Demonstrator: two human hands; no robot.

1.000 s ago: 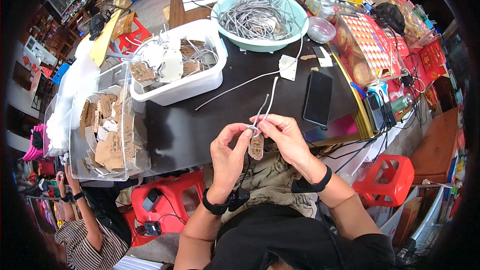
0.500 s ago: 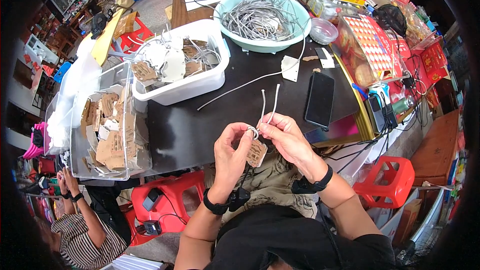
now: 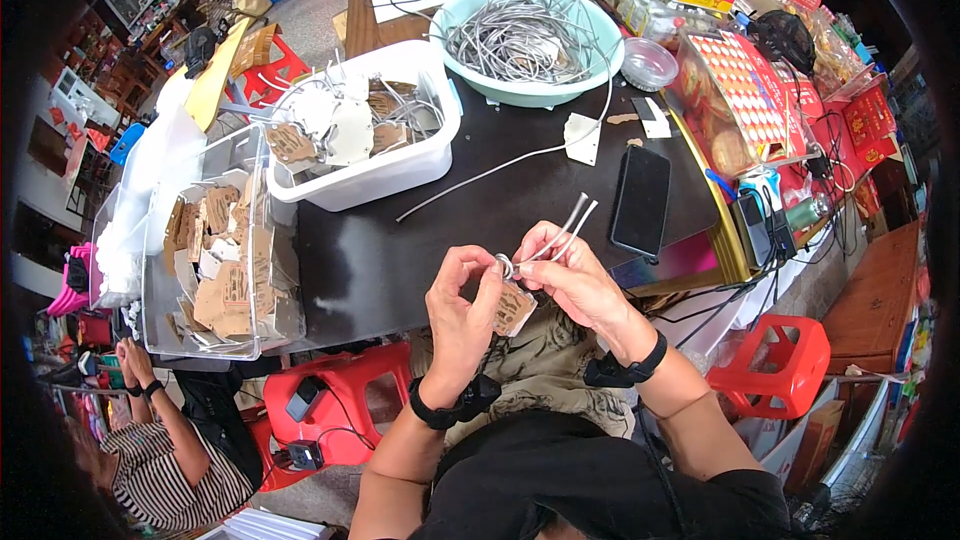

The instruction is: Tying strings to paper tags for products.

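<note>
Over the table's front edge, my two hands work close together on a grey cord (image 3: 572,224) looped at a brown printed cardboard tag (image 3: 514,310). My left hand (image 3: 462,300) pinches the cord loop at the tag's top between thumb and index finger. Beside it, my right hand (image 3: 568,275) is closed on the cord's two strands, whose free ends stick out up and to the right. The tag hangs below the fingers. Fingertips partly hide the loop, so how the cord passes through the tag cannot be made out.
A white tub (image 3: 365,180) holds tags with cords; a clear bin (image 3: 200,345) holds loose brown tags. Behind, a pale green basin (image 3: 520,95) is heaped with grey cords. A phone (image 3: 640,202) and a white tag (image 3: 582,140) lie on the dark table. Another person (image 3: 175,470) sits at left.
The cord's two free ends have swung from nearly upright to a slant toward the right. My right fingers have shifted along the strands, while my left hand keeps its pinch.
</note>
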